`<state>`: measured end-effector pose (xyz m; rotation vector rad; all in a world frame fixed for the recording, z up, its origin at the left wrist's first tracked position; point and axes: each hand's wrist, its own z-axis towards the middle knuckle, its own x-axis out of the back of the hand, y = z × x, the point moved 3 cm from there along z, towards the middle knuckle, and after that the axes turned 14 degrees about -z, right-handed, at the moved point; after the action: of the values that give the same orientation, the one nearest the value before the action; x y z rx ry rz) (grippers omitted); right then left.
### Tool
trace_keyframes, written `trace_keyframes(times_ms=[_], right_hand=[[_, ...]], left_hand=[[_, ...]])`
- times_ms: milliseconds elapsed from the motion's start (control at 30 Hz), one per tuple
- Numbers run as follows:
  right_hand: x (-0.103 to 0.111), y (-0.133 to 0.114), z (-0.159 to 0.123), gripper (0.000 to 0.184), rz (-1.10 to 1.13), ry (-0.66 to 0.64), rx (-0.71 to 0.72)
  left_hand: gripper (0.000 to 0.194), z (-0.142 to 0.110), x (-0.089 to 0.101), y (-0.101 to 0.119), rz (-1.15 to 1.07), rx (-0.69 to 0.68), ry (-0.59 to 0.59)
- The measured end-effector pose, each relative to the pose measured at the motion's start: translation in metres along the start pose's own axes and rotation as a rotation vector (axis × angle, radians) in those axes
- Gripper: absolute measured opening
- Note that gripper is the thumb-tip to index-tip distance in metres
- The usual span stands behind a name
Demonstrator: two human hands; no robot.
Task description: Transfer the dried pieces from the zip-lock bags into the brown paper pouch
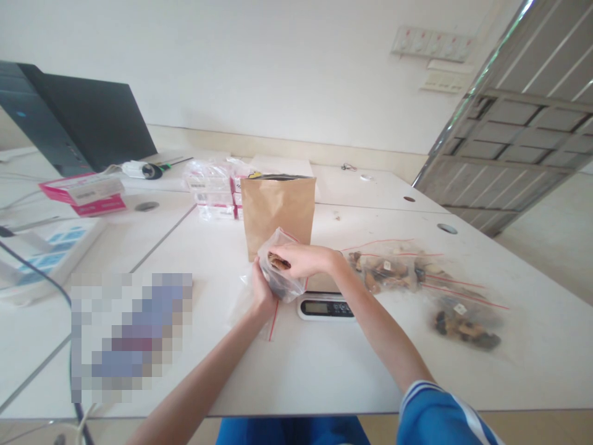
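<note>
A clear zip bag is tilted in front of a brown kraft paper pouch, which stands upright with its top open. My left hand grips the bag from its left side. At the bag's mouth, my right hand has its fingers closed on a brown, wrinkled dried piece resembling dried mushroom; the fingertips are partly hidden. A white digital scale lies below my right forearm, which covers part of it. Under my left wrist rests another clear bag with a red zip line.
Clear zip bags of dried brown pieces lie to the right, one bag nearer me. Behind stand plastic-wrapped pink-and-white boxes. To the left are a pink box, a black computer case, a white device and a cable.
</note>
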<state>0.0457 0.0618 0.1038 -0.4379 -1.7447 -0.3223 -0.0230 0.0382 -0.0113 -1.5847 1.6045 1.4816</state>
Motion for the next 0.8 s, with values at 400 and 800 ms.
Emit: trace_keyframes(times_ms=[400, 800], right_hand=[[0.025, 0.014, -0.025, 0.032, 0.477, 0.233, 0.150], [0.089, 0.080, -0.022, 0.035, 0.461, 1.140, -0.087]], left_hand=[[0.035, 0.001, -0.003, 0.004, -0.054, 0.012, -0.046], [0.033, 0.003, 0.003, 0.002, 0.014, 0.068, -0.050]])
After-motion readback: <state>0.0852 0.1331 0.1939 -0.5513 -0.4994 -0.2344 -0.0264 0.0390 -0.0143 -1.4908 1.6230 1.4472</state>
